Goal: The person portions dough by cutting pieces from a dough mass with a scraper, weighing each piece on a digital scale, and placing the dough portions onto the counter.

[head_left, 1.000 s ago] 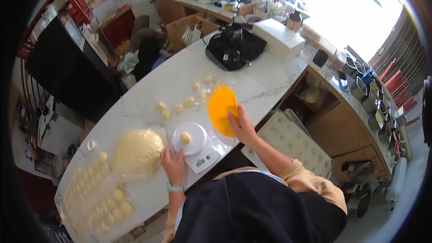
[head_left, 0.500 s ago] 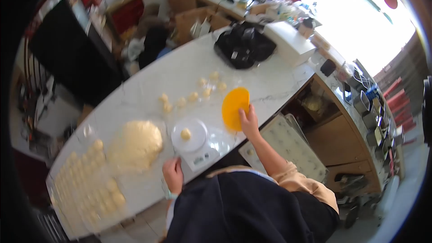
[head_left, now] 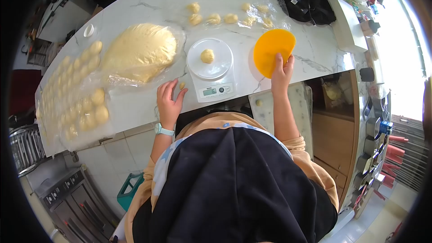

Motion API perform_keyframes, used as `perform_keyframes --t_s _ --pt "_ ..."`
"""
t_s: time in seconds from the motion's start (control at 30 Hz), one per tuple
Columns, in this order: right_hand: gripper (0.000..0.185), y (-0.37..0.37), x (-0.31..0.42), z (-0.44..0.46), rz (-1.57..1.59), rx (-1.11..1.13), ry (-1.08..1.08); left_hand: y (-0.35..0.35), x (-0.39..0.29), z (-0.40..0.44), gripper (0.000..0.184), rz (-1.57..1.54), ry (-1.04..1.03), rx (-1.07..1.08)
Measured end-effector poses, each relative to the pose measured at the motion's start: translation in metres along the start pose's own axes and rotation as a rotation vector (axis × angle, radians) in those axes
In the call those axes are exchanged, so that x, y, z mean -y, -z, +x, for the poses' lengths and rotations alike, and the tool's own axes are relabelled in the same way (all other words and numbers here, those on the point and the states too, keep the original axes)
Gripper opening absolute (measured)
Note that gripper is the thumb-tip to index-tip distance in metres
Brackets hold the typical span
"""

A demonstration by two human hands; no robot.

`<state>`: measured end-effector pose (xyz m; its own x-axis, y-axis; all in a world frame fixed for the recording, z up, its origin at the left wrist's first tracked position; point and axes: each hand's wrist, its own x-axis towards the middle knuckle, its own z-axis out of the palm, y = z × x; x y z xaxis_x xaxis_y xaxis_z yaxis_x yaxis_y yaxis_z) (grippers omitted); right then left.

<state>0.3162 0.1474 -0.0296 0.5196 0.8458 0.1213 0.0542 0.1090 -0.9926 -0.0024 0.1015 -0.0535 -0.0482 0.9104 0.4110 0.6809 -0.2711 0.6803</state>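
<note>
My right hand (head_left: pixel 281 73) holds a round-edged yellow scraper (head_left: pixel 271 50) above the marble counter, right of the scale. A white kitchen scale (head_left: pixel 209 86) carries one small dough ball (head_left: pixel 207 56) on its round plate. My left hand (head_left: pixel 169 101), with a light watch on its wrist, is left of the scale, fingers apart and empty. Beside its fingertips lies a tiny dough bit (head_left: pixel 182 85). A large dough mass (head_left: pixel 140 51) under clear plastic sits at the left. Farther left, rows of dough balls (head_left: pixel 85 63) lie under plastic.
Several loose dough balls (head_left: pixel 231 18) lie behind the scale, some on plastic. A black bag (head_left: pixel 306 0) and a white box (head_left: pixel 348 24) stand at the back right. Below the counter edge is a pale tray (head_left: pixel 288 117); a small white cup (head_left: pixel 89 30) sits far left.
The view has tilted down toward the counter. My left hand left the scale's side, was closed, and now has its fingers spread. My right hand still holds the scraper.
</note>
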Motion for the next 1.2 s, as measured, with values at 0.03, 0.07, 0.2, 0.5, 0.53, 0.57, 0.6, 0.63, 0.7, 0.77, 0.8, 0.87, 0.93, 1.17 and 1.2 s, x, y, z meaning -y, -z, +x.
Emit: perform_keyframes --t_s 0.03,0.07,0.2,0.5,0.53,0.57,0.6,0.63,0.7,0.77,0.8,0.87,0.93,1.17,1.2 --pt "0.026 -0.003 0.005 0.000 0.003 0.012 0.008 0.001 0.002 -0.001 0.019 0.020 -0.019 0.013" --pt "0.026 -0.007 0.011 -0.001 0.007 0.024 0.016 0.002 0.004 -0.001 0.020 0.039 -0.038 0.025" --pt "0.032 -0.044 0.043 -0.020 -0.048 0.316 0.136 0.002 0.007 -0.002 0.019 0.026 -0.031 0.031" --pt "0.037 -0.141 0.084 -0.058 -0.495 1.062 0.310 0.000 0.017 -0.003 0.020 -0.132 0.036 0.003" --pt "0.038 -0.141 0.083 -0.058 -0.512 1.039 0.339 0.003 0.011 -0.003 0.019 -0.180 0.133 0.008" --pt "0.038 -0.139 0.086 -0.054 -0.473 0.975 0.297 0.004 0.004 0.000 0.018 -0.230 0.227 0.015" --pt "0.038 -0.133 0.092 -0.048 -0.436 0.911 0.256 0.004 -0.004 0.009 0.019 -0.284 0.226 -0.013" --pt "0.038 -0.125 0.095 -0.042 -0.401 0.847 0.213 0.003 -0.013 0.020 0.020 -0.340 0.228 -0.039" --pt "0.040 -0.109 0.082 -0.025 -0.273 0.615 0.221 -0.004 -0.028 0.040 0.020 -0.383 0.150 -0.030" --pt "0.040 -0.087 0.076 -0.012 -0.226 0.469 0.189 -0.015 -0.037 0.062 0.021 -0.354 -0.024 0.039" --pt "0.040 -0.077 0.079 -0.008 -0.241 0.414 0.155 -0.021 -0.035 0.069 0.021 -0.293 -0.083 0.068" --pt "0.039 -0.054 0.081 -0.005 -0.288 0.314 0.139 -0.037 -0.031 0.076 0.023 -0.173 -0.198 0.126" --pt "0.038 -0.029 0.067 0.002 -0.351 0.225 0.175 -0.042 -0.029 0.073 0.024 -0.116 -0.195 0.071" --pt "0.029 0.030 0.011 0.015 0.139 -0.013 -0.101 -0.013 -0.014 0.039 0.027 -0.124 -0.074 -0.066" --pt "0.029 0.032 0.002 0.015 0.253 -0.045 -0.189 -0.012 -0.012 0.035 0.023 -0.153 -0.026 -0.095"
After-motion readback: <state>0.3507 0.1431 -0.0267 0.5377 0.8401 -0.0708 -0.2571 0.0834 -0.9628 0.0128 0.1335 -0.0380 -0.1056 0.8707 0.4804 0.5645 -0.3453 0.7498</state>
